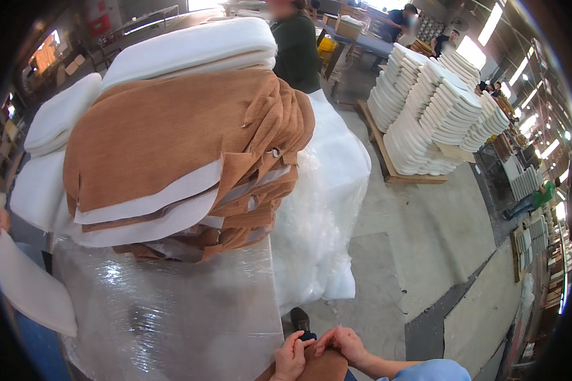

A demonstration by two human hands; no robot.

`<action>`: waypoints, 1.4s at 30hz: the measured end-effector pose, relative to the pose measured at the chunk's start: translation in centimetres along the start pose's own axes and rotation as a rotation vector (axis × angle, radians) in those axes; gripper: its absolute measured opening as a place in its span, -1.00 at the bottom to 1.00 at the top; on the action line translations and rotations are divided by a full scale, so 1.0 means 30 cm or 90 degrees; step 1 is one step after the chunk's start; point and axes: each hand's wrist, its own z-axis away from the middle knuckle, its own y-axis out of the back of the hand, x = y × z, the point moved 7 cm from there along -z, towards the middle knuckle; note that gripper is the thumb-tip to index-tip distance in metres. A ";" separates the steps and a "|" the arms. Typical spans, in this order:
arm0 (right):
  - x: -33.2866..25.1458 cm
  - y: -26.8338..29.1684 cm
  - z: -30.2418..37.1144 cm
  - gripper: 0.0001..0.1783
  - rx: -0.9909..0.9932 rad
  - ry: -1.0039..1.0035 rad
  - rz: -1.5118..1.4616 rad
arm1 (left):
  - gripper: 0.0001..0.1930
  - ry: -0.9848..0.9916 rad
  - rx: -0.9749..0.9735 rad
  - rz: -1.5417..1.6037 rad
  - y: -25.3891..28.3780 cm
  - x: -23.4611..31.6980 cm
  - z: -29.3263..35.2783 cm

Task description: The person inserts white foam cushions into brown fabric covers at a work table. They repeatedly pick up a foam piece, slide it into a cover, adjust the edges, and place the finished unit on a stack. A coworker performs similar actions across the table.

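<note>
At the bottom edge, my left hand (290,357) is closed on a brown fabric piece (325,367). Close beside it, my right hand (342,343) has curled fingers pinched at the upper edge of the same fabric. Most of this piece drops out of the picture, so its full shape is hidden. Ahead of me, a tall pile of brown fabric covers (165,133) with white backing rests on the table, its cut edges folded and uneven on the right side.
The table (171,317) is wrapped in shiny clear plastic. White padding (190,47) lies behind the pile. At left, another person's hand (2,222) holds a white pad (32,286). Stacked white cushions (426,114) stand on a wooden pallet (416,178). A person in dark clothing (297,47) stands beyond.
</note>
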 end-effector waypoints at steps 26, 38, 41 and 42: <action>0.263 0.050 -0.188 -0.17 0.020 -0.057 -0.222 | -0.53 -0.107 0.128 -0.041 -0.010 -0.065 -0.008; 0.266 0.097 -0.190 -0.23 0.295 0.020 -0.202 | -0.31 -0.140 -0.218 -0.415 0.117 0.492 0.368; 0.301 0.086 -0.165 -0.28 0.341 -0.083 -0.206 | -0.24 -0.099 -0.128 -0.696 0.211 0.524 0.515; 0.277 0.082 -0.161 -0.26 0.354 -0.036 -0.168 | -0.23 -0.056 -0.078 -0.712 0.243 0.512 0.515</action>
